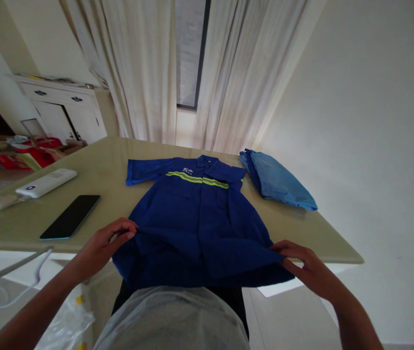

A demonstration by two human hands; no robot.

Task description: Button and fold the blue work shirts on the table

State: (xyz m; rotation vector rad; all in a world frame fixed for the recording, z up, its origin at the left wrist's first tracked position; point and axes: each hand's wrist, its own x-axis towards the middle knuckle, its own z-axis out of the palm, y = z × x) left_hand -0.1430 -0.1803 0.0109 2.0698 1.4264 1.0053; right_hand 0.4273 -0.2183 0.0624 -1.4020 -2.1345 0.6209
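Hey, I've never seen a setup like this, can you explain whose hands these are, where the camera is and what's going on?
There's no machine here, just one person's bare hands. The single picture comes from a camera worn on their head, looking forward and down. The left hand and right hand each grip one side of the lower part of a dark blue cloth shirt with a collar and a yellow-and-grey chest stripe. Its upper part lies on a pale greenish table. Also there: a folded light-blue cloth bundle, a flat black-screened phone and an oblong white plastic device.
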